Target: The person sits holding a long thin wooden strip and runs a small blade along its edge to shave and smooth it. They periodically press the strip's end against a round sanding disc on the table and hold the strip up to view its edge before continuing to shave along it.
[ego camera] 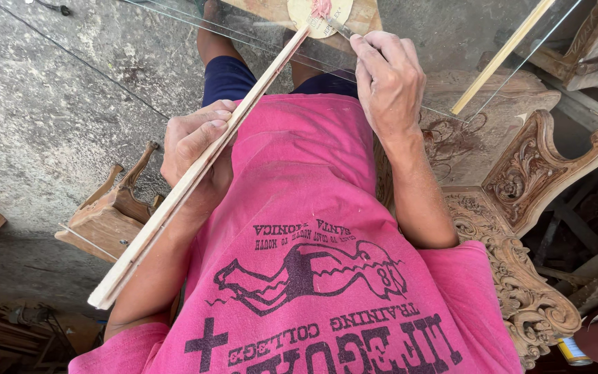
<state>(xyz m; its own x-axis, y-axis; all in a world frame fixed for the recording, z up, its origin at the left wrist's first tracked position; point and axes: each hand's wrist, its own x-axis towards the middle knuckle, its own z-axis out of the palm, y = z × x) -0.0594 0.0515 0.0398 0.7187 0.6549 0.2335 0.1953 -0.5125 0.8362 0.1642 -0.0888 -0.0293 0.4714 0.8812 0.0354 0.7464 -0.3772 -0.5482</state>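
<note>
A long, flat wooden strip (195,166) is gripped in the left hand (192,149), whose fingers are curled around it about midway along its length. The long axis of the strip runs diagonally through the scene: its near end is seen at the lower left, beside the left forearm, and its far end points up and to the right, where it meets a small round wooden piece (320,15) with a pink patch on it. The right hand (385,79) is held at the far right of that round piece, its fingers bent and drawn together over a thin, pointed tool (337,26) that is pinched at the fingertips; how the tool is gripped underneath cannot be told. A sheet of clear glass (257,38) is laid across the lap, under both hands. A pink printed shirt (313,263) is worn, and dark blue shorts (230,76) are seen beyond it. A carved wooden chair frame (520,277) with scrollwork is placed to the right, a small wooden stool (109,218) is set to the left on the concrete floor (50,104), and a pale wooden stick (503,55) is seen leaning at the far right.
</note>
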